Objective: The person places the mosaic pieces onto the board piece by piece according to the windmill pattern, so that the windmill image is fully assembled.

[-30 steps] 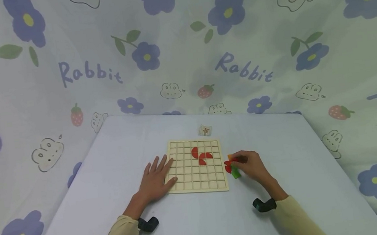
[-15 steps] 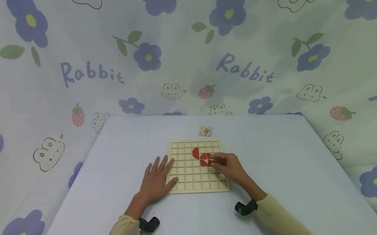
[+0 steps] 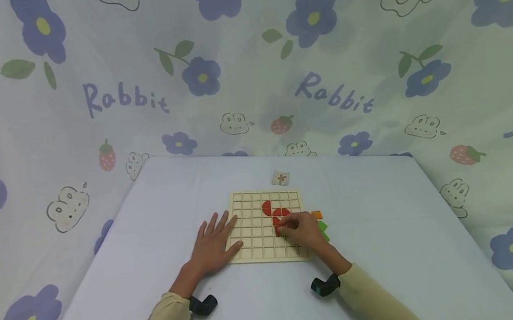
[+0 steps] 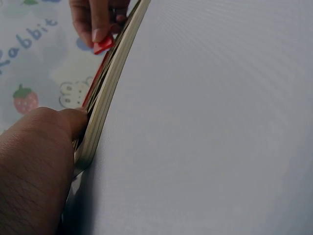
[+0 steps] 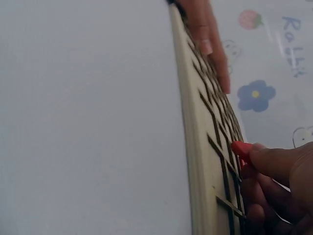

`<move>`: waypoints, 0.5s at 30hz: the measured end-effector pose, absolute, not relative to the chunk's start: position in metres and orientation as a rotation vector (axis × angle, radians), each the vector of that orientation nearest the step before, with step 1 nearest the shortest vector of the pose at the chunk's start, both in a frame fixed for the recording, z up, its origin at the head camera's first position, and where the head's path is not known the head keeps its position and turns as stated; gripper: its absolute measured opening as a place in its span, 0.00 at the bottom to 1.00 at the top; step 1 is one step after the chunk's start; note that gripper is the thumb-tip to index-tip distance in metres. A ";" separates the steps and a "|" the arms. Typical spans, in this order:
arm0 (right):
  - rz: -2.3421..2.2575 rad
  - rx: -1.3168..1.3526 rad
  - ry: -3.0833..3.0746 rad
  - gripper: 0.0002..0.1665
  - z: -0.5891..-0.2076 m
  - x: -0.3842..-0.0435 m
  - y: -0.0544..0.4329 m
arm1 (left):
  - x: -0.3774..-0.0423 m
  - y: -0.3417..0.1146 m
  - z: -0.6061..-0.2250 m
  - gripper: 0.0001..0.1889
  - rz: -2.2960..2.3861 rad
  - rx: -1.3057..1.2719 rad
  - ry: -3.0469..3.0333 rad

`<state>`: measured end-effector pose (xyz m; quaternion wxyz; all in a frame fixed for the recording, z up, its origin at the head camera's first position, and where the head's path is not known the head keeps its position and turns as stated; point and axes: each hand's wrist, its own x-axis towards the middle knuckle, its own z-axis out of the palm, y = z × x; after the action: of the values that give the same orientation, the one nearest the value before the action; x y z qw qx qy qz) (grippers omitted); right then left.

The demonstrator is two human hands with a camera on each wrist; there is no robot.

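Note:
A wooden grid board (image 3: 256, 243) lies on the white table, with several red quarter-round pieces (image 3: 267, 208) set in its squares right of the middle. My left hand (image 3: 213, 245) rests with spread, straight fingers on the board's left edge. Over the board, my right hand (image 3: 302, 231) pinches a red piece (image 5: 241, 148) between thumb and fingers, close above the grid. The left wrist view also shows that red piece (image 4: 103, 45) tilted at the fingertips. Part of the board's right side is hidden under the right hand.
Right of the board lie an orange piece (image 3: 316, 215) and green pieces (image 3: 322, 226), partly behind the right hand. A small patterned card (image 3: 280, 178) sits beyond the board's far edge. A cloth printed with flowers and rabbits (image 3: 231, 95) hangs behind the table.
My right hand has moved left from the loose pieces onto the board, bringing red pieces; more red now shows in the grid. The left hand has stayed in place.

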<state>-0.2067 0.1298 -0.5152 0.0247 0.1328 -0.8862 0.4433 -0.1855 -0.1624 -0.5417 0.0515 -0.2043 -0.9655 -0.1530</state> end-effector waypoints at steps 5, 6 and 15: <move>1.157 0.470 -2.734 0.03 -0.514 -0.205 0.124 | -0.185 -0.162 -0.540 0.39 -0.481 -0.636 -2.917; 1.112 0.491 -2.733 0.03 -0.514 -0.205 0.123 | -0.185 -0.162 -0.541 0.39 -0.475 -0.633 -2.913; 1.035 0.649 -2.737 0.07 -0.514 -0.207 0.125 | -0.184 -0.163 -0.540 0.39 -0.459 -0.638 -2.899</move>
<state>-0.2066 0.1252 -0.5140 0.0722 0.2160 -0.9107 0.3446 -0.1845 -0.1628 -0.5396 0.0689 -0.2118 -0.9629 -0.1525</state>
